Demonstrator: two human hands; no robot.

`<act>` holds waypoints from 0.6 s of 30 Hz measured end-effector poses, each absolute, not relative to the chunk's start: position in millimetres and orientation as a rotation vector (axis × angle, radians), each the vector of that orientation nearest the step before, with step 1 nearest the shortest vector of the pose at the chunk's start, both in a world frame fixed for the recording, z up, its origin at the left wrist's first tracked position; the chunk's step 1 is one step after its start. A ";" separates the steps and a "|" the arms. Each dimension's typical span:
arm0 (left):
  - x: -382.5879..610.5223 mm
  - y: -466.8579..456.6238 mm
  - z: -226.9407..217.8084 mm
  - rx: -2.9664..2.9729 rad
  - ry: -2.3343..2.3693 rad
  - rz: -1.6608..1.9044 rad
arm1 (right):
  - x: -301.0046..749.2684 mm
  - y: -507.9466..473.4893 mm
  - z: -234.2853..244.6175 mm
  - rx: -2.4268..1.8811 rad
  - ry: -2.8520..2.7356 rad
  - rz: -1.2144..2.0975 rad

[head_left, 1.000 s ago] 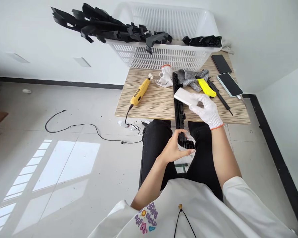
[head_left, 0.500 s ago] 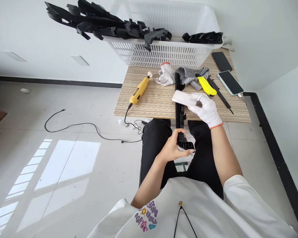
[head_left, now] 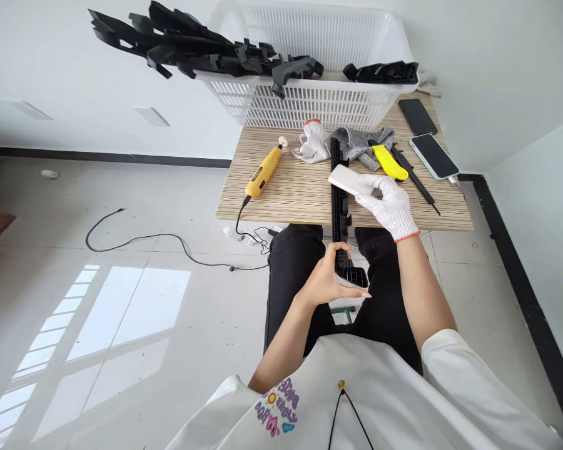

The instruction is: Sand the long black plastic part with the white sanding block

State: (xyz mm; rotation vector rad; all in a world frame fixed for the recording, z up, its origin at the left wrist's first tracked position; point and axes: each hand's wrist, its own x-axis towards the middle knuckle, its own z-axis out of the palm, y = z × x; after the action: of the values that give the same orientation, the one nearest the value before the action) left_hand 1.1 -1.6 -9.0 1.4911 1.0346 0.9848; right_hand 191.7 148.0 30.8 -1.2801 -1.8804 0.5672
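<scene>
My bare left hand (head_left: pixel 329 278) is wrapped round the near, hooked end of a long black plastic trim piece (head_left: pixel 341 219). Its far end lies on the table, reaching towards the gloves. In my right hand (head_left: pixel 388 203), which wears a white knit glove with an orange cuff, is a flat white rectangular block (head_left: pixel 348 179). The block crosses over the middle of the trim piece and hides part of it; whether the two touch I cannot tell. Just beyond the right hand lie a yellow utility knife (head_left: pixel 390 164) and a black caliper (head_left: pixel 417 181).
A yellow rotary tool (head_left: pixel 264 172) with a cord lies on the table's left. White glove (head_left: pixel 313 142) and grey glove (head_left: pixel 354 145) lie at the back, before a white basket (head_left: pixel 309 103) holding black plastic parts (head_left: pixel 206 53). Two phones (head_left: pixel 434 156) rest at the right.
The white block has tilted and shifted slightly away from me and to the right. The trim piece's near end has turned a little in my left hand.
</scene>
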 end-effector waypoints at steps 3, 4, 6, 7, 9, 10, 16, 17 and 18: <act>1.2 -1.7 -9.2 1.481 1.073 0.973 | 194.8 146.5 32.8 -1.270 -1.910 0.614; 1.1 -1.9 -9.2 1.479 1.076 0.973 | 195.5 145.7 33.8 -1.252 -1.932 0.633; 0.8 -2.1 -8.9 1.483 1.076 0.974 | 195.8 144.1 35.8 -1.275 -1.913 0.593; 0.7 -2.2 -8.7 1.486 1.078 0.976 | 195.6 143.3 36.4 -1.292 -1.893 0.562; 0.5 -2.1 -8.4 1.491 1.080 0.976 | 194.6 142.2 36.5 -1.281 -1.913 0.564; 0.4 -2.0 -8.4 1.490 1.079 0.976 | 194.2 141.9 36.1 -1.272 -1.938 0.581; 0.3 -1.8 -11.3 1.484 1.078 0.973 | 194.1 140.9 34.1 -1.317 -1.939 0.484; 0.3 -1.8 -11.8 1.484 1.078 0.975 | 194.2 140.7 34.3 -1.292 -1.950 0.510; 0.4 -1.8 -12.3 1.484 1.077 0.976 | 194.1 140.4 34.5 -1.283 -1.940 0.527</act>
State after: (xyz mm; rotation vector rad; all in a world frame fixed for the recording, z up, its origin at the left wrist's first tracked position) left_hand 0.4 -1.8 -12.3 1.4845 1.0767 0.9757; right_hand 194.1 140.4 34.5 -1.2826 -1.9398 0.5271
